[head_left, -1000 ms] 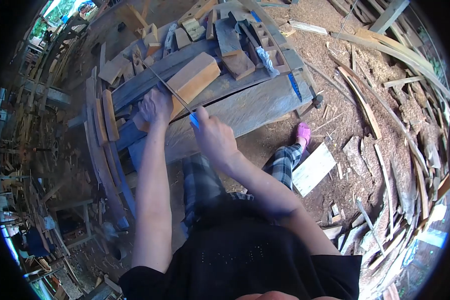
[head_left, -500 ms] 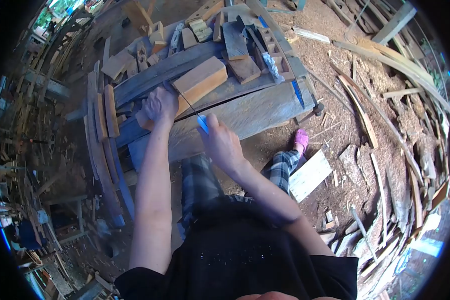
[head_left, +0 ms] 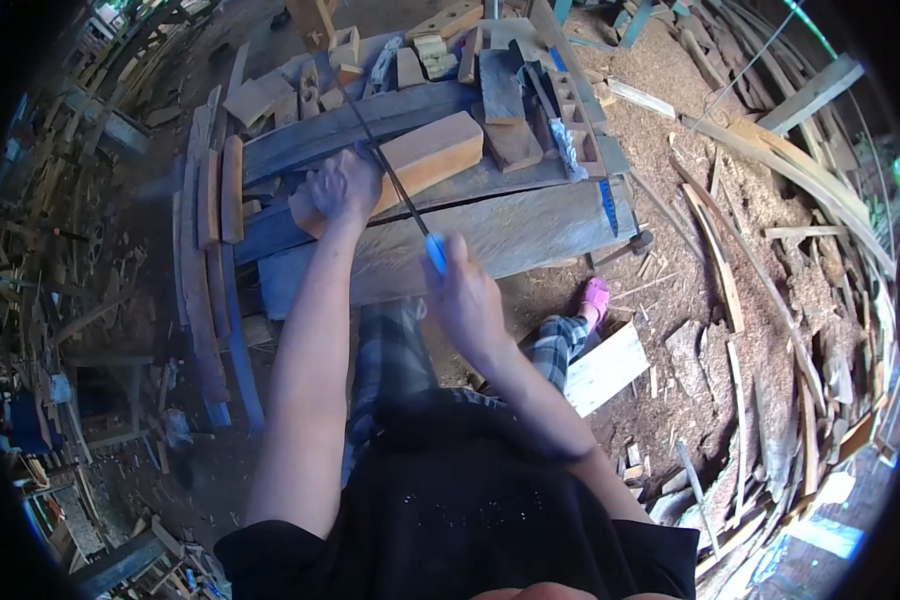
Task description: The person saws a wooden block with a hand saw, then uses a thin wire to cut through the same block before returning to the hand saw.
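A thick squared block of wood (head_left: 440,152) lies on the workbench, and my left hand (head_left: 345,188) grips its left part from above. My right hand (head_left: 470,305) is closed round the blue handle of a handsaw (head_left: 437,250), in front of the bench's near edge. The saw's thin, dark blade is seen nearly edge-on. It slants away from me across the block, just right of my left hand, and its far end overlaps the boards behind.
Wood offcuts (head_left: 510,90) and a box with compartments (head_left: 573,115) sit on the bench's far side. A blue-marked blade (head_left: 608,208) is at its right end. Long boards (head_left: 208,200) lean at the left. Shavings and scrap planks (head_left: 610,368) cover the floor at right.
A longer stretch of the saw blade now shows, reaching beyond the block. My right hand is slightly lower in view; my left hand remains on the block. The whole view has shifted a little.
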The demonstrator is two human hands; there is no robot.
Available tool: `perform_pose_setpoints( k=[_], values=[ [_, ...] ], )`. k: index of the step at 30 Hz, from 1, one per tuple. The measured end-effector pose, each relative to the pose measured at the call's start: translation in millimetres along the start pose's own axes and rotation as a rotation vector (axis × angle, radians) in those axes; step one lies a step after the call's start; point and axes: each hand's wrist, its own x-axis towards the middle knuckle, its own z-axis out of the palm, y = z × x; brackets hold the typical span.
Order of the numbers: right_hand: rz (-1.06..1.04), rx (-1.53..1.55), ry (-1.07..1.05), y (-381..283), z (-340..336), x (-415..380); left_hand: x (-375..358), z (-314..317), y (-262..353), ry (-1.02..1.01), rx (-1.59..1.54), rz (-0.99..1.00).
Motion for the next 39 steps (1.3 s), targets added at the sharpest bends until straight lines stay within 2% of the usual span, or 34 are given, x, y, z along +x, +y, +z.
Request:
perform_pose_setpoints(
  k=[2,5,7,8,10,11,18,20,24,26,28,30,32,33,34,36,37,39],
  values=[
    [-0.005,0.055,0.05,2.0,-10.7,-38.7,1.4,-0.6,-4.4,-0.022,-0.027,-0.012],
    [0.031,0.019,0.033,5.0,-16.8,-49.7,-0.8,1.9,-3.4,-0.047,-0.015,0.033],
    [0.008,0.003,0.042,1.8,2.6,-5.9,-10.7,13.5,-7.5,0.087,-0.024,0.075],
    [-0.006,-0.011,0.052,1.5,10.6,7.8,-15.3,9.2,-7.1,0.078,-0.021,0.067],
    [-0.015,-0.021,0.057,1.9,13.7,19.7,-3.8,-12.7,0.7,-0.147,0.032,0.012],
    [-0.013,-0.037,0.054,0.0,14.6,22.6,-2.9,-11.4,0.9,-0.14,0.03,0.006],
    [-0.01,-0.008,0.044,-11.7,12.1,3.2,-6.0,15.9,-2.3,0.131,-0.032,0.014],
    [0.024,-0.046,0.059,-12.4,15.9,5.0,-7.2,3.2,1.1,-0.017,0.002,0.013],
    [-0.04,-0.013,0.078,0.9,12.7,-2.8,-23.9,-13.5,-0.9,-0.062,-0.119,0.04],
    [-0.072,0.002,0.038,10.1,11.7,-14.0,-24.6,0.6,-9.2,-0.009,-0.175,0.032],
    [-0.077,0.023,0.038,3.4,16.4,-17.2,-29.9,0.1,-10.0,0.002,-0.038,0.08],
    [-0.048,0.021,0.064,-7.0,14.3,-13.7,-38.5,2.7,-8.0,0.029,-0.035,0.069],
    [-0.036,0.012,0.045,-8.0,12.6,-8.2,-48.0,9.9,-6.2,0.386,-0.096,0.161],
    [-0.015,0.0,0.032,-7.0,12.8,-6.7,-46.5,10.3,-6.6,0.401,-0.079,0.163],
    [-0.007,-0.004,0.026,-4.9,14.2,-1.8,-40.2,12.2,-6.4,0.39,-0.081,0.161],
    [-0.047,-0.01,0.024,1.8,18.1,17.2,-17.1,13.8,-4.8,0.158,-0.089,-0.035],
    [-0.108,-0.054,0.059,2.9,22.8,26.4,-5.3,9.5,-7.2,0.074,-0.076,-0.029],
    [-0.076,-0.072,0.043,-5.0,22.7,33.2,4.5,3.4,-7.5,0.013,-0.071,-0.034]
  ],
)
